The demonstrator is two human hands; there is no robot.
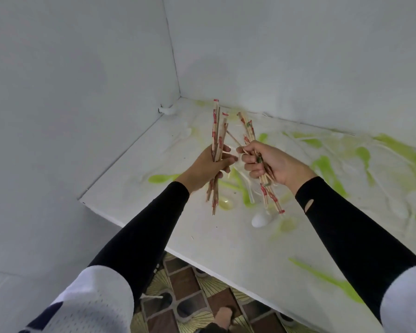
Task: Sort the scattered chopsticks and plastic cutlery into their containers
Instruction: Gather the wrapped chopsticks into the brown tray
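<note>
Left hand (211, 164), centre of frame: fingers curled tight round a bundle of wrapped chopsticks (216, 131). The bundle stands near upright, long axis top to bottom, with ends showing above and below the fist.

Between the hands, a single chopstick (233, 140) slants from beside that bundle down towards the right thumb and forefinger, which appear to pinch its lower end. Whether it touches the left bundle cannot be told.

Right hand (274, 164), just right of centre: fingers closed round a second bundle (273, 199), axis tilted, tops leaning to upper left.

The hands are just beside each other, knuckles nearly meeting. Judgement: joining the bundles calls for bringing the two axes parallel.

Green and white plastic cutlery (327, 169) lies scattered on the table (130, 193), below and to the right. No container is in view.
</note>
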